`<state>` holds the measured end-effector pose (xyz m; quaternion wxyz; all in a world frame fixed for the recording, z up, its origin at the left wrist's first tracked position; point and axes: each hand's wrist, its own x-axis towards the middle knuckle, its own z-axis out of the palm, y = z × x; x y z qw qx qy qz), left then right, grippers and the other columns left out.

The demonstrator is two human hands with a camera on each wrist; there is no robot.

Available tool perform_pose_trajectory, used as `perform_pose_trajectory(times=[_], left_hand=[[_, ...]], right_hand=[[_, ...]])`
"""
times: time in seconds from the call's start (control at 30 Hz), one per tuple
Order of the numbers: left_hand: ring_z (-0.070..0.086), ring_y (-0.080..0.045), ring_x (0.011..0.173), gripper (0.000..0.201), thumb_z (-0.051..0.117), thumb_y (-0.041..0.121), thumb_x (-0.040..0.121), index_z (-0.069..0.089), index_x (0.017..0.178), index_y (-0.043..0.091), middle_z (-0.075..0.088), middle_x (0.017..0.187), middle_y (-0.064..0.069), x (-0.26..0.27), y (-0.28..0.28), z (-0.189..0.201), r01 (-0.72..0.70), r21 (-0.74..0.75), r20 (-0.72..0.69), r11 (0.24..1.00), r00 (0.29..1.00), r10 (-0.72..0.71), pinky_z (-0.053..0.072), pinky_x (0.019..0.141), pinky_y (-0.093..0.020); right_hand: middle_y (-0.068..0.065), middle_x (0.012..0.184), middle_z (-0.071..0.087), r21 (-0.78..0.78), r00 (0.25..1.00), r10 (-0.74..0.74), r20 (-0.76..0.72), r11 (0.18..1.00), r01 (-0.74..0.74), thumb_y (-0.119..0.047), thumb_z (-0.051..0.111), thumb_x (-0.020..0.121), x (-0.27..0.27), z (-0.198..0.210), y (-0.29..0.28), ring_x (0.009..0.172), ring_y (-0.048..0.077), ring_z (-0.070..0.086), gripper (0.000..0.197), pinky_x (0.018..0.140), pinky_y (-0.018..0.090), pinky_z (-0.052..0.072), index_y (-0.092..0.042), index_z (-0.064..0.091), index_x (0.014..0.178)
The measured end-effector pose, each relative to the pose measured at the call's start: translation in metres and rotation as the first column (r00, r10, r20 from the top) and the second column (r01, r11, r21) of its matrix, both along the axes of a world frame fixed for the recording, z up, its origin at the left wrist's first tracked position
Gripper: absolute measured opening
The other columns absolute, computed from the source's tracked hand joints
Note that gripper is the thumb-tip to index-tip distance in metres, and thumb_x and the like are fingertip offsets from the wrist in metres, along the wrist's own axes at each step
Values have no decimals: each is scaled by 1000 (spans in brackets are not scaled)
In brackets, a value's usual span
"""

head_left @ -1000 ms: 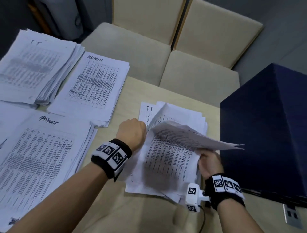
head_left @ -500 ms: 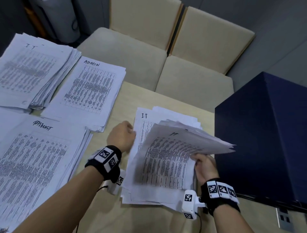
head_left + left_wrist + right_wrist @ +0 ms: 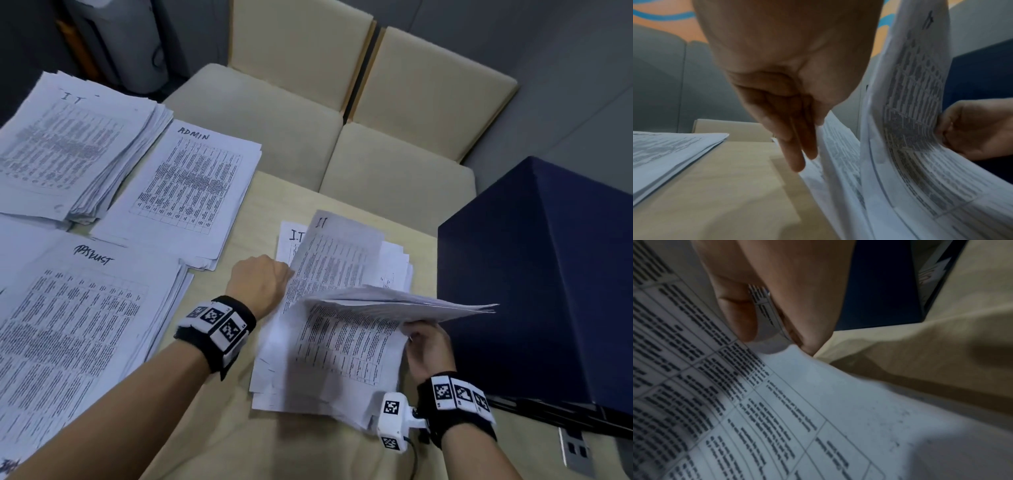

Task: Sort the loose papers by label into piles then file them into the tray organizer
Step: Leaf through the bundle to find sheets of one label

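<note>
The loose pile (image 3: pixel 325 363) lies at the table's middle, an "IT" sheet (image 3: pixel 291 236) at its far edge. My left hand (image 3: pixel 289 272) pinches the left edge of another sheet marked "IT" (image 3: pixel 335 263) and holds it raised; in the left wrist view, thumb and fingers (image 3: pixel 797 151) meet at that sheet's edge (image 3: pixel 830 146). My right hand (image 3: pixel 411 334) grips a bundle of several sheets (image 3: pixel 394 301) lifted off the pile's right side. In the right wrist view, its thumb (image 3: pixel 740 318) clamps the curled paper (image 3: pixel 764 309).
Three sorted piles lie on the left: "IT" (image 3: pixel 68 147), "ADMIN" (image 3: pixel 185 192), and one with an unreadable label (image 3: pixel 68 325). A dark blue box (image 3: pixel 548 274) stands right of the loose pile. Two beige chairs (image 3: pixel 394 171) are beyond the table edge.
My right hand has tipped its bundle up, nearly edge-on to the head view. My left hand, beside the pile before, now holds up an "IT" sheet by its left edge.
</note>
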<state>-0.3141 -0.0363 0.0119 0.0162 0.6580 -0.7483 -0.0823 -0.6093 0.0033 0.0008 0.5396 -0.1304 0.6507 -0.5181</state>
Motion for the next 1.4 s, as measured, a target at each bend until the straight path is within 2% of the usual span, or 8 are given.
perform_pose_trajectory(times=[0.1, 0.2, 0.37, 0.53, 0.77, 0.97, 1.2, 1.4], left_hand=[[60, -22, 66, 31, 47, 42, 102, 70, 89, 25, 67, 72, 2, 1, 0, 3, 46, -64, -377, 997, 924, -67, 37, 58, -29], [48, -12, 58, 24, 64, 33, 94, 72, 73, 27, 56, 59, 9, 3, 6, 1, 109, 71, -861, 992, 509, 5, 37, 59, -29], [55, -19, 64, 30, 68, 28, 93, 72, 79, 2, 61, 68, -9, 3, 11, 4, 5, 317, -935, 948, 167, 312, 48, 68, -36], [62, -20, 72, 43, 59, 57, 90, 59, 78, 16, 66, 76, 3, 13, 5, -29, -384, 347, -455, 856, 729, 512, 50, 70, -32], [58, -26, 67, 39, 49, 36, 100, 59, 70, 14, 51, 64, 0, 5, -9, -33, -147, 168, -208, 975, 961, 181, 37, 58, -28], [49, -23, 59, 50, 34, 55, 102, 43, 65, 22, 46, 62, 3, 4, -13, 2, 74, -53, -12, 996, 997, -75, 28, 49, -27], [47, -29, 67, 20, 43, 24, 103, 40, 84, 19, 49, 69, 3, 9, -7, 0, 58, -26, -482, 998, 874, -64, 42, 59, -41], [54, -15, 119, 21, 51, 8, 98, 67, 108, 15, 55, 131, 2, 12, -3, -16, 207, 83, -714, 975, 695, -87, 44, 99, -32]], right_hand=[[3, 53, 63, -3, 997, 34, 75, 999, -34, 23, 34, 85, 3, 7, 0, 49, 14, 65, 32, 47, 18, 51, -2, 51, 74], [1, 53, 65, 26, 994, 52, 94, 998, -54, 21, 35, 90, 5, 5, -2, 52, 12, 66, 35, 46, 15, 50, -2, 53, 71], [5, 63, 67, 25, 994, 59, 94, 998, -62, 21, 42, 86, 13, 1, -2, 60, 17, 68, 28, 61, 25, 54, -1, 56, 78], [2, 53, 59, 13, 998, 14, 55, 1000, -15, 25, 37, 82, 13, 1, -1, 57, 18, 60, 35, 50, 20, 52, -7, 50, 74], [-1, 54, 63, 25, 999, 37, -6, 999, -37, 20, 39, 86, 4, 5, -2, 60, 17, 61, 30, 54, 24, 52, -5, 51, 77], [0, 50, 63, 48, 997, 67, -40, 997, -65, 17, 40, 87, 7, 6, -7, 49, 15, 64, 28, 50, 22, 50, -3, 53, 72], [6, 68, 73, 17, 997, 70, -37, 997, -70, 24, 54, 78, 9, -9, -9, 69, 24, 67, 26, 58, 23, 56, 2, 66, 86], [5, 68, 74, 9, 987, 134, -84, 991, -134, 21, 57, 81, 6, -8, -8, 62, 15, 73, 22, 58, 22, 56, 3, 69, 82]])
